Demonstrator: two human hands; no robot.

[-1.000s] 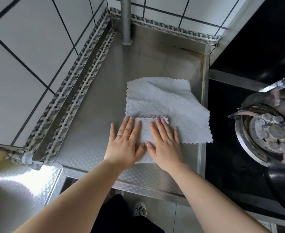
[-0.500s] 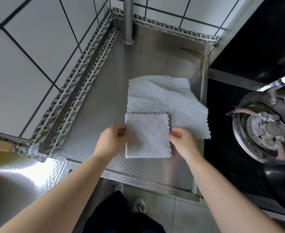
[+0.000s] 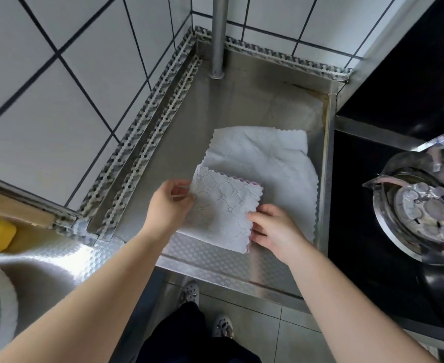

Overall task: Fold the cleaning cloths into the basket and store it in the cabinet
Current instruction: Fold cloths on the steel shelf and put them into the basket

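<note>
Both hands, left (image 3: 169,203) and right (image 3: 276,229), pinch folded square waffle-textured cloth (image 3: 222,213), zigzag-edged, over embossed steel worktop (image 3: 205,258).

Folded cloth (image 3: 222,213) between both hands (image 3: 222,213)

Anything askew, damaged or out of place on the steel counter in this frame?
Nothing damaged or spilled. The unfolded cloth lies rumpled on the steel counter, its right edge riding up against the counter's raised lip. The folded cloth sits skewed, gripped by the left hand and right hand. No basket is in view.
</note>
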